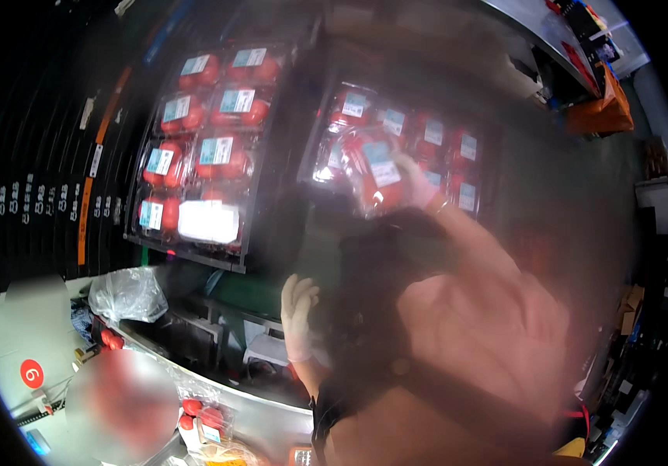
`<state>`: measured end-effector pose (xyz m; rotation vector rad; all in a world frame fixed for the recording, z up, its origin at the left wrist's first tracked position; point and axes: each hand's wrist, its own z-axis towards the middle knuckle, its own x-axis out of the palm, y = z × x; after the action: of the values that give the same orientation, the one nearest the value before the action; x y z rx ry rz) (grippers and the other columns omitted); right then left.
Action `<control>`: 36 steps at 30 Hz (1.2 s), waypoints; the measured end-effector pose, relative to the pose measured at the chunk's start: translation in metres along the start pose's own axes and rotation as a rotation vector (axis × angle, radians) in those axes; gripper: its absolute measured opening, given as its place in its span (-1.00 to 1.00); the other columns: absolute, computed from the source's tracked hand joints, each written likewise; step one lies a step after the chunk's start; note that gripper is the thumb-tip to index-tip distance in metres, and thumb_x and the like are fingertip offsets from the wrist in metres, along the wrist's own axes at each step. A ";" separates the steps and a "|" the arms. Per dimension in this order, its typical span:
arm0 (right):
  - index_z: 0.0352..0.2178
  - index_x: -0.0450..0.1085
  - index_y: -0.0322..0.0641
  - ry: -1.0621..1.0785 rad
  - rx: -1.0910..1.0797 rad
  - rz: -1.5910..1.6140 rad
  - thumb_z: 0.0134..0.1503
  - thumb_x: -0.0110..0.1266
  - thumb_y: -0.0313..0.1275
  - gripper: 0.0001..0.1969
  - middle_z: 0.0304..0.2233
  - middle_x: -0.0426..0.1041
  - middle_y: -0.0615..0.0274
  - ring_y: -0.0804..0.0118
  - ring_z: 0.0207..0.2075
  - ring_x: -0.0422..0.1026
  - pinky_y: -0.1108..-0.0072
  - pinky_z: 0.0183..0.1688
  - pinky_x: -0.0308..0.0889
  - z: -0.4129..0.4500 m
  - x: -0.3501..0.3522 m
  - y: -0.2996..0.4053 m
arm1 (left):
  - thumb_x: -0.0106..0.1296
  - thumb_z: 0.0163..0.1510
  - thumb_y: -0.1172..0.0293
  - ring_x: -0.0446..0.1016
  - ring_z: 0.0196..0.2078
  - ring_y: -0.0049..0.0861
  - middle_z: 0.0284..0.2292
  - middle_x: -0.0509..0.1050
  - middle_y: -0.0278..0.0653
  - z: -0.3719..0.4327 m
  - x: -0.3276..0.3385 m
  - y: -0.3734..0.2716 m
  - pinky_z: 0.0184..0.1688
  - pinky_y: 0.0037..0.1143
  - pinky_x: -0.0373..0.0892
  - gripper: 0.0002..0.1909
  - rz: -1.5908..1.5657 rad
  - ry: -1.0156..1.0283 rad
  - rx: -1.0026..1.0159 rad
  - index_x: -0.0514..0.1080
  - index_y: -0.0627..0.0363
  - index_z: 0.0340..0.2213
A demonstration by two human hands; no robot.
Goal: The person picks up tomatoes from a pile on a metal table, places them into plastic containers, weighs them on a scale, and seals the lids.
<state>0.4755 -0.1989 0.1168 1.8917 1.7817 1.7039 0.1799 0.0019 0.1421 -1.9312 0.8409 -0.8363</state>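
Note:
My right hand, in a pale glove, grips the side of a clear plastic clamshell of red tomatoes with a blue and white label. That pack is over a dark crate holding several similar labelled packs. My left hand, also gloved, is raised with slightly curled fingers and holds nothing. To its upper left stands a black crate with two columns of tomato packs. A white rectangular card or label stack lies on the pack nearest me in that crate. Haze blurs much of the view.
Stacked black crates rise at the left. A clear plastic bag lies below them. Along a metal counter are loose tomatoes and packaging. An orange bag hangs at the upper right, beside a metal table.

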 end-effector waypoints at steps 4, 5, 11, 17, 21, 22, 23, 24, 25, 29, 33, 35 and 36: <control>0.07 0.12 -0.13 -0.249 -0.059 0.073 0.11 -0.08 -0.09 -0.44 0.00 0.30 0.12 0.15 -0.02 0.33 0.18 0.03 0.23 0.049 -0.048 0.044 | -0.11 0.14 0.37 0.41 -0.18 -0.50 -0.07 0.34 -0.06 0.031 0.027 -0.005 -0.14 -0.56 0.34 -0.48 -0.018 0.032 -0.057 0.09 0.29 0.09; 0.12 0.03 -0.07 -0.312 -0.108 -0.042 0.13 -0.09 -0.14 -0.43 0.00 0.28 0.13 0.20 -0.05 0.34 0.22 0.01 0.25 0.066 -0.058 0.050 | -0.11 0.14 0.37 0.42 -0.18 -0.51 -0.07 0.35 -0.06 0.042 0.034 -0.003 -0.14 -0.56 0.34 -0.48 -0.014 0.044 -0.086 0.09 0.29 0.09; 0.05 0.16 -0.19 -0.406 -0.171 -0.794 0.14 -0.17 -0.10 -0.48 0.02 0.28 0.07 0.12 -0.01 0.32 0.15 -0.01 0.21 0.214 -0.061 0.019 | -0.09 0.13 0.37 0.41 -0.17 -0.52 -0.11 0.39 -0.19 0.023 0.005 0.041 -0.14 -0.57 0.33 -0.50 -0.018 -0.156 0.016 0.12 0.28 0.08; 0.00 0.20 -0.40 -0.248 -0.376 -0.774 0.25 -0.28 -0.35 -0.62 0.00 0.28 0.01 0.21 -0.07 0.37 0.37 -0.05 0.28 0.173 -0.014 0.009 | -0.04 0.09 0.42 0.40 -0.23 -0.60 -0.18 0.41 -0.23 -0.034 -0.031 0.031 -0.24 -0.63 0.32 -0.57 -0.115 -0.677 0.070 0.24 0.24 0.00; -0.06 0.24 -0.43 0.310 -0.524 -0.818 0.22 -0.19 -0.42 -0.68 -0.10 0.35 0.09 0.32 -0.19 0.41 0.55 -0.14 0.32 0.098 0.118 -0.082 | 0.04 0.04 0.40 0.33 -0.43 -0.64 -0.36 0.38 -0.29 -0.090 -0.114 0.091 -0.40 -0.64 0.30 -0.64 0.163 -1.523 0.334 0.30 0.27 -0.12; -0.07 0.25 -0.43 0.501 -0.415 -0.795 0.20 -0.17 -0.45 -0.69 -0.13 0.36 0.11 0.34 -0.21 0.41 0.57 -0.15 0.33 0.057 0.167 -0.104 | 0.07 0.02 0.37 0.31 -0.45 -0.65 -0.39 0.36 -0.31 -0.107 -0.131 0.087 -0.41 -0.63 0.29 -0.63 -0.117 -1.650 0.450 0.30 0.26 -0.14; -0.07 0.26 -0.42 0.804 -0.426 -0.904 0.19 -0.15 -0.48 -0.70 -0.17 0.38 0.13 0.35 -0.23 0.42 0.59 -0.16 0.33 0.025 0.209 -0.134 | 0.09 0.01 0.35 0.29 -0.47 -0.66 -0.42 0.34 -0.33 -0.133 -0.147 0.091 -0.42 -0.62 0.29 -0.62 -0.417 -1.791 0.571 0.29 0.25 -0.16; -0.09 0.28 -0.41 0.977 -0.354 -0.925 0.17 -0.14 -0.50 -0.72 -0.18 0.39 0.14 0.37 -0.25 0.42 0.59 -0.18 0.33 0.012 0.225 -0.161 | 0.11 0.00 0.32 0.29 -0.50 -0.67 -0.44 0.34 -0.33 -0.148 -0.167 0.095 -0.47 -0.61 0.28 -0.60 -0.431 -1.936 0.553 0.28 0.22 -0.15; -0.11 0.30 -0.40 1.082 -0.219 -0.945 0.16 -0.13 -0.52 -0.73 -0.20 0.40 0.15 0.39 -0.26 0.42 0.60 -0.19 0.33 -0.001 0.237 -0.185 | 0.12 -0.01 0.30 0.28 -0.53 -0.67 -0.46 0.33 -0.34 -0.164 -0.189 0.101 -0.53 -0.60 0.27 -0.58 -0.450 -2.066 0.529 0.27 0.19 -0.15; -0.17 0.35 -0.40 1.318 0.101 -1.031 0.10 -0.11 -0.55 -0.75 -0.29 0.44 0.14 0.43 -0.32 0.44 0.65 -0.24 0.33 -0.039 0.270 -0.264 | 0.07 0.00 0.28 0.24 -0.55 -0.65 -0.50 0.31 -0.39 -0.199 -0.270 0.102 -0.55 -0.53 0.21 -0.49 -0.924 -1.821 0.539 0.19 0.23 -0.05; -0.18 0.37 -0.39 1.417 0.165 -1.129 0.11 -0.09 -0.50 -0.75 -0.30 0.45 0.12 0.40 -0.35 0.45 0.63 -0.25 0.33 -0.059 0.293 -0.309 | 0.12 -0.06 0.35 0.29 -0.59 -0.63 -0.50 0.36 -0.35 -0.194 -0.313 0.070 -0.60 -0.56 0.21 -0.57 -0.807 -1.713 0.759 0.26 0.28 -0.18; -0.19 0.37 -0.39 1.468 0.172 -1.176 0.12 -0.09 -0.49 -0.75 -0.32 0.45 0.13 0.39 -0.35 0.45 0.62 -0.24 0.34 -0.069 0.307 -0.321 | 0.11 -0.13 0.53 0.35 -0.57 -0.56 -0.50 0.38 -0.24 -0.178 -0.320 0.055 -0.60 -0.55 0.26 -0.74 -0.865 -1.819 0.763 0.29 0.26 -0.37; -0.20 0.37 -0.39 1.550 0.102 -1.140 0.12 -0.09 -0.48 -0.76 -0.34 0.45 0.12 0.36 -0.35 0.45 0.59 -0.24 0.34 -0.076 0.313 -0.331 | 0.14 -0.14 0.53 0.40 -0.53 -0.51 -0.45 0.40 -0.21 -0.183 -0.333 0.073 -0.56 -0.51 0.34 -0.66 -0.878 -1.778 0.808 0.26 0.22 -0.31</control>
<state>0.1177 0.0920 0.1348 -1.0036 2.2562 2.3381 -0.1678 0.1600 0.0772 -1.3872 -1.2510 0.3231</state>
